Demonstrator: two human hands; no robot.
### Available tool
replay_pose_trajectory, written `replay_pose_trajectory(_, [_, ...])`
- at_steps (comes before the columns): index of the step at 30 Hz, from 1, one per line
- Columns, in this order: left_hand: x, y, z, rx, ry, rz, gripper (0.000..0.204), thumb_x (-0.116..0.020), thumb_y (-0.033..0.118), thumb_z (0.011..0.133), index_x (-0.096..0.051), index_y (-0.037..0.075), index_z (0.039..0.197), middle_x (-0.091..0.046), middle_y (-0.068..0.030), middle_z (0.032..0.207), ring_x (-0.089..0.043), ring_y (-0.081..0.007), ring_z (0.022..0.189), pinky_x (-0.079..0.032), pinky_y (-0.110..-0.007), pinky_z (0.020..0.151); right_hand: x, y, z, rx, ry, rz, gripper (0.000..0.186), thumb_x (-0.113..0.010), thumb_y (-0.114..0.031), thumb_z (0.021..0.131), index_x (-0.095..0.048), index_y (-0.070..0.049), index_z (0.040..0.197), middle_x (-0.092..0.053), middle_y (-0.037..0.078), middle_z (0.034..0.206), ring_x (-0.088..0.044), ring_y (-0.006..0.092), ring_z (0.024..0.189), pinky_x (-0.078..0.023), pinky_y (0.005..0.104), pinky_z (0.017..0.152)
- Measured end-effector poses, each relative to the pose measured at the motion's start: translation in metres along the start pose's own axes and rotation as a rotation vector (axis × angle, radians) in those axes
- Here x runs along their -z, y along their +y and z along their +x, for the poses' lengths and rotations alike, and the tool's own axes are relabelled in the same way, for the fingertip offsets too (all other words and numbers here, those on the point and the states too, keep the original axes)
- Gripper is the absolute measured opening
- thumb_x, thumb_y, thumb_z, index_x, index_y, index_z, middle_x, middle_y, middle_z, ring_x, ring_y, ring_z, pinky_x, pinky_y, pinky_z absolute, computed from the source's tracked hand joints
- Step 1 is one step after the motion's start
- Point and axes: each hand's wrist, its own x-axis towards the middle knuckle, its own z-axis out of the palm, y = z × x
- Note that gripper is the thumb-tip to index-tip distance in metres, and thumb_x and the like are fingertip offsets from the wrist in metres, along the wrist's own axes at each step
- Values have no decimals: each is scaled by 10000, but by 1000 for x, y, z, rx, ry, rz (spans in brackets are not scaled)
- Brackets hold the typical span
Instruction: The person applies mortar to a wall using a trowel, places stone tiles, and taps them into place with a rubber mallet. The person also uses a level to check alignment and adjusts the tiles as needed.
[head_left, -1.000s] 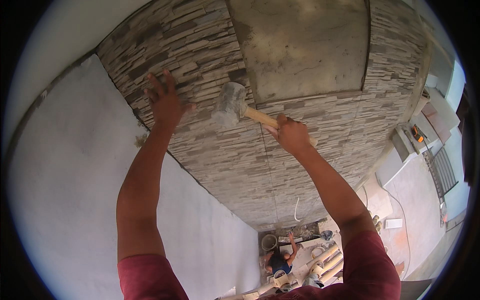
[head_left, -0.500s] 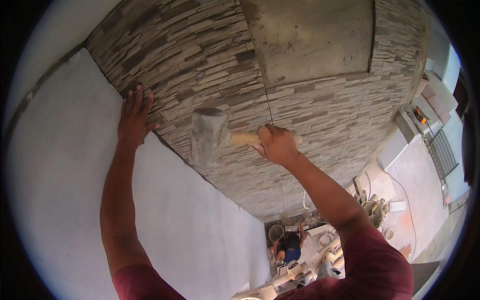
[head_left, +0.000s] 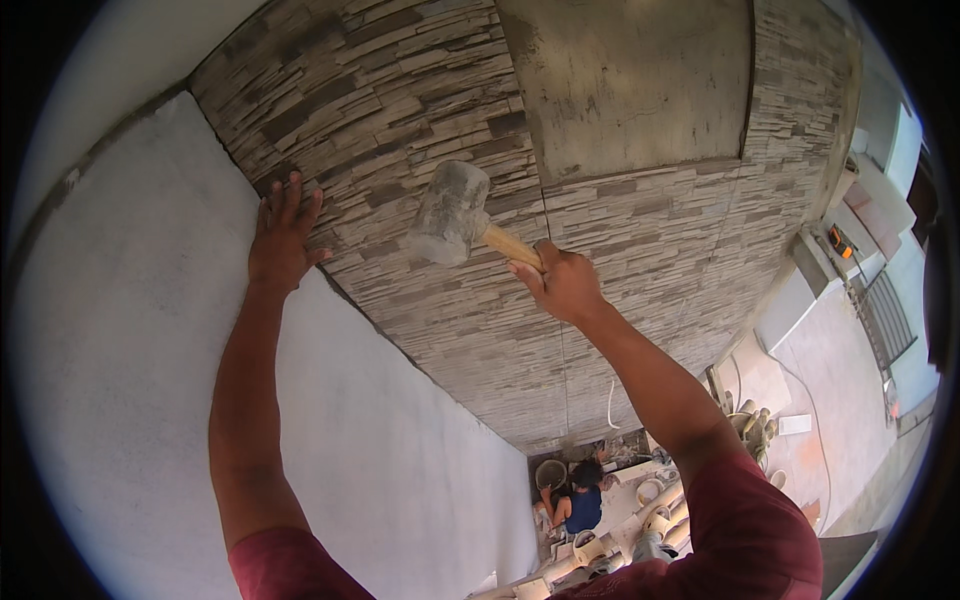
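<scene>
The right hand's (head_left: 565, 282) fingers are wrapped around the wooden handle of a mallet (head_left: 450, 213); its thick grey head sits beyond them, up and to the left, between the two hands. Whether that head touches the surface behind it, I cannot tell. The left hand (head_left: 283, 238) is spread, holding nothing, its fingers pointing upward over the edge of the stone-patterned tiling (head_left: 420, 110), where it meets the smooth pale wall (head_left: 130, 300) left of them. Above the right fingers is a bare cement patch (head_left: 640, 85). Far below them, a co-worker (head_left: 580, 508) crouches beside a bucket (head_left: 550, 474).
</scene>
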Motion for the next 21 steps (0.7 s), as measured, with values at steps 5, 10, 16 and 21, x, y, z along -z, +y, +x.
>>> replay_pose_trajectory(5, [1, 3, -1, 0, -4, -8, 967, -694, 542, 817, -171, 254, 1577, -2, -86, 1657, -115, -302, 1512, -189, -452, 1230, -3, 12, 5, 242, 202, 268, 448, -683, -417, 914, -578, 19, 897, -604, 179, 586, -628, 325, 509, -495, 395, 479])
replay_pose_trajectory(10, [0, 3, -3, 12, -25, 15, 968, -682, 549, 825, -151, 258, 1580, 6, -87, 1657, -115, -307, 1511, -192, -447, 1229, 6, 4, 19, -137, 24, 317, 453, -639, -404, 953, -575, 40, 897, -581, 159, 581, -600, 260, 518, -469, 361, 497])
replay_pose_trajectory(16, [3, 9, 3, -1, -23, -15, 978, -690, 555, 814, -157, 258, 1578, 11, -92, 1655, -95, -311, 1513, -193, -448, 1230, 12, 23, 33, -59, 104, 403, 503, -617, -429, 963, -594, 68, 887, -568, 157, 557, -587, 263, 495, -466, 362, 491])
replay_pose_trajectory(21, [11, 6, -4, 15, -58, -58, 1026, -732, 540, 772, -166, 252, 1577, 7, -109, 1653, -95, -325, 1511, -164, -454, 1237, 39, -13, 62, 10, 102, 372, 518, -598, -442, 974, -599, 64, 861, -576, 135, 565, -571, 212, 494, -451, 349, 480])
